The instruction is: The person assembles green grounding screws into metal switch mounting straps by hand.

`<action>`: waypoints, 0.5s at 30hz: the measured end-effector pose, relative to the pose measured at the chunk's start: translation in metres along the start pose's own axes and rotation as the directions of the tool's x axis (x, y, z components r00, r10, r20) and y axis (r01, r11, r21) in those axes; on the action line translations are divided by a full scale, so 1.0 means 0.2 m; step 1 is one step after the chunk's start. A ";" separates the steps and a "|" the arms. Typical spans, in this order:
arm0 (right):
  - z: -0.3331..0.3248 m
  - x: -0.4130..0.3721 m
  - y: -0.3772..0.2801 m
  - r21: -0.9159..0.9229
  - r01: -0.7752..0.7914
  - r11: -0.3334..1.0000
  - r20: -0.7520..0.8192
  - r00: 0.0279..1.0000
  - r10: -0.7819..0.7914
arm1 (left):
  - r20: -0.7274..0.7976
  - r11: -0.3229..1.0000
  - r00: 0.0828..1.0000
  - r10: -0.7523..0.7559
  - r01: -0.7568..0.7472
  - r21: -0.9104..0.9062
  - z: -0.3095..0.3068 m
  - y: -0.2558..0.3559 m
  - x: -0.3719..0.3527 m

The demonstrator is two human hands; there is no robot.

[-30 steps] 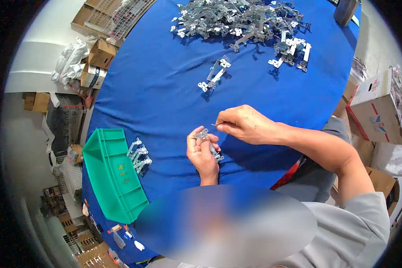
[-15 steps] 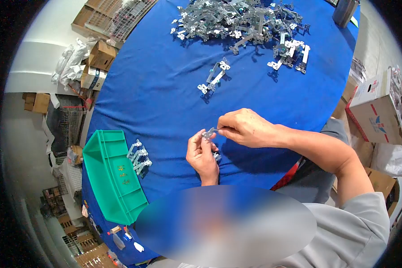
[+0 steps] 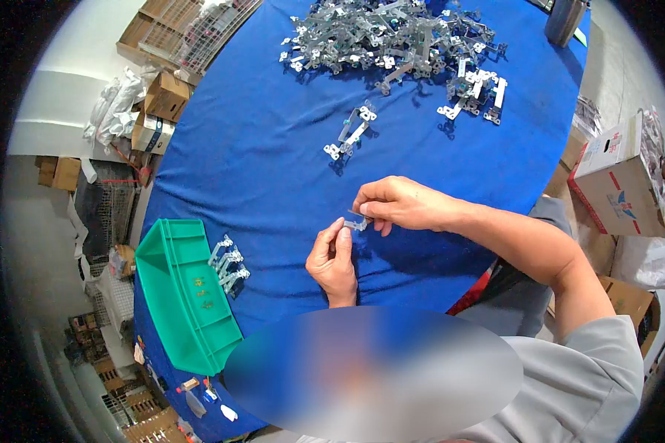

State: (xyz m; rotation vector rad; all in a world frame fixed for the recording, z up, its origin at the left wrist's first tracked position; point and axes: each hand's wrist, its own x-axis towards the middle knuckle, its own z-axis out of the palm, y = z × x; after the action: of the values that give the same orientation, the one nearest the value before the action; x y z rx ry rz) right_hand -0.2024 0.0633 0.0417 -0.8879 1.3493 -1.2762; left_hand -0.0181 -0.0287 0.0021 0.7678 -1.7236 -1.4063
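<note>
Between my two hands is a small silvery metal bracket [image 3: 355, 224]. My left hand [image 3: 332, 264] pinches its near end between thumb and fingertips. The fingers of my right hand [image 3: 397, 204] are closed on its other end, partly covering it. Just beyond, on the blue cloth, lie a few similar metal brackets [image 3: 351, 133]. To the left, a short row of brackets [image 3: 230, 266] rests beside a green plastic bin [image 3: 188, 336], which contains several tiny brass-coloured pieces [image 3: 202, 292].
A large heap of metal brackets [image 3: 391, 44] covers the far part of the blue-clothed table [image 3: 251, 133], with a smaller cluster [image 3: 474, 94] at its right. A dark bottle [image 3: 565, 22] stands at the far right corner. Cardboard box [image 3: 619, 181] sits right of the table.
The bracket has turned and now stretches between both hands. My right hand has shifted slightly left, and its fingers have curled further around the piece.
</note>
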 end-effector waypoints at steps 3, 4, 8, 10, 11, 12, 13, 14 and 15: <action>-0.02 -0.01 -0.03 -0.182 -0.012 0.983 0.063 0.998 0.024 | 0.002 1.000 1.000 0.024 -0.024 -0.009 0.03 0.02 0.00; -0.02 -0.02 -0.04 -0.190 -0.044 0.981 0.063 0.996 0.056 | 0.020 1.000 1.000 0.023 -0.022 -0.005 0.03 0.02 0.00; 0.00 -0.02 -0.01 -0.252 0.162 0.954 -0.116 0.974 -0.196 | 0.066 0.999 0.997 -0.050 0.051 -0.007 0.01 0.01 -0.02; -0.01 -0.01 -0.03 -0.262 0.149 0.954 -0.168 0.966 -0.197 | 0.038 0.990 0.991 -0.127 0.130 -0.064 0.01 0.02 -0.01; -0.02 -0.01 -0.03 -0.266 0.143 0.953 -0.193 0.961 -0.198 | 0.010 0.978 0.984 -0.175 0.175 -0.116 0.02 0.02 0.00; -0.02 -0.01 -0.01 -0.279 0.187 0.942 -0.150 0.960 -0.236 | -0.016 0.961 0.975 -0.223 0.218 -0.170 0.02 0.03 0.01; -0.02 -0.01 0.00 -0.317 0.192 0.929 -0.103 0.967 -0.235 | -0.026 0.957 0.973 -0.230 0.221 -0.187 0.01 0.03 0.02; -0.01 -0.01 0.01 -0.355 0.196 0.914 -0.057 0.971 -0.231 | -0.034 0.953 0.971 -0.237 0.226 -0.204 0.01 0.02 0.02; -0.01 -0.01 0.01 -0.393 0.200 0.898 -0.014 0.975 -0.223 | -0.039 0.947 0.969 -0.246 0.231 -0.223 0.01 0.02 0.03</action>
State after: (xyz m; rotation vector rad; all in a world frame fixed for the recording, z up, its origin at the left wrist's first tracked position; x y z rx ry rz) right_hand -0.2036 0.0667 0.0403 -1.3121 1.6219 -1.2214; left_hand -0.0217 -0.0317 0.0063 0.9130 -1.4328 -1.6807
